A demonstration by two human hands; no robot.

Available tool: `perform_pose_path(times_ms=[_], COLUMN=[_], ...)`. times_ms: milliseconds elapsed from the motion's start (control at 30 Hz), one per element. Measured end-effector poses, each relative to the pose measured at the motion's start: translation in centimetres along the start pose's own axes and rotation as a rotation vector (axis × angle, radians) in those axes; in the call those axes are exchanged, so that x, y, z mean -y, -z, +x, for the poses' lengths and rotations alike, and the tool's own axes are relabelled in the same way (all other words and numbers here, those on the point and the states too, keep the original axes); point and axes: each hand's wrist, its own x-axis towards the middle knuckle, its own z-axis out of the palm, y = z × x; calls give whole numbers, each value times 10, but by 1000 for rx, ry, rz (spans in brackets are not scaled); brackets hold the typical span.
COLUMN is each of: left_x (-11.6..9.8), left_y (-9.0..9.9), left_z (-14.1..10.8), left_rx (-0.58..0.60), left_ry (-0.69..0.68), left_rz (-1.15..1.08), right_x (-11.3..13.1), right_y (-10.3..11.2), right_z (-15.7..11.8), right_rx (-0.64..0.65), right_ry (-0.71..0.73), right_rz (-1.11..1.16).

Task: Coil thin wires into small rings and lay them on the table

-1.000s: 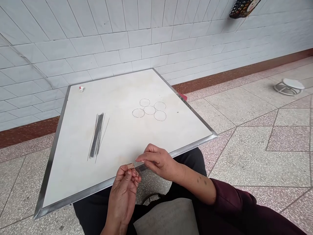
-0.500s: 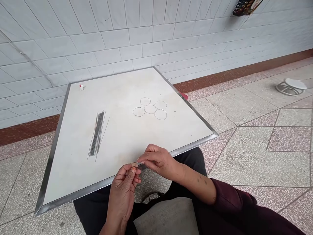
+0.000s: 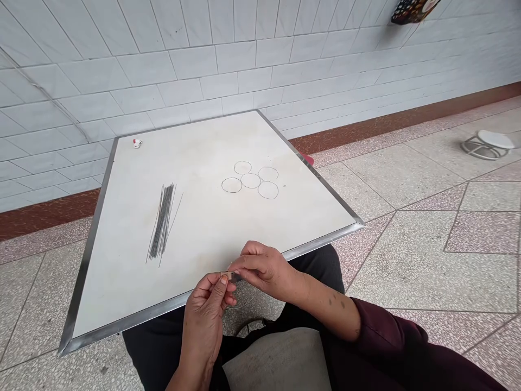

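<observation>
The person's left hand [image 3: 207, 309] reaches up from below the near edge of the table [image 3: 203, 217], its wrist nearly straight and its thumb side uppermost. The thumb presses against the index finger, pinching a small tan piece [image 3: 226, 276], while the other fingers curl loosely beneath. The right hand [image 3: 266, 270] comes in from the right, its forearm slanting down to a dark maroon sleeve [image 3: 382, 326]. The back of this hand faces up, and its index finger and thumb point left, pressed together at the right end of the tan piece; what lies between them is too small to tell. Both hands meet at the table's near edge, and a thin wire loop [image 3: 240, 308], only faintly visible, hangs below them.

On the table, a bundle of thin dark wires [image 3: 163, 222] lies toward the left edge, with one wire splayed out on its right side. Five thin rings [image 3: 241, 188] form a cluster right of the middle, one at the centre and four around it. A small white and red object [image 3: 137, 144] sits near the far left corner. A round white-topped stool [image 3: 494, 139] stands on the floor, well to the right of the table.
</observation>
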Motion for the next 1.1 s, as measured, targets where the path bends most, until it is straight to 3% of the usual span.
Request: perform_pose_path(times_ms=[767, 933, 1100], left_x=[5, 4, -2], left_y=[7, 9, 9], left_z=[2, 1, 2], left_rx=[31, 45, 87], left_ry=[9, -21, -32], left_rz=[92, 215, 330], right_x=[1, 1, 8], right_y=[-1, 2, 11], right_z=[-1, 2, 9], right_rx=[13, 47, 161], right_ry=[12, 114, 225], right_rz=[5, -57, -275])
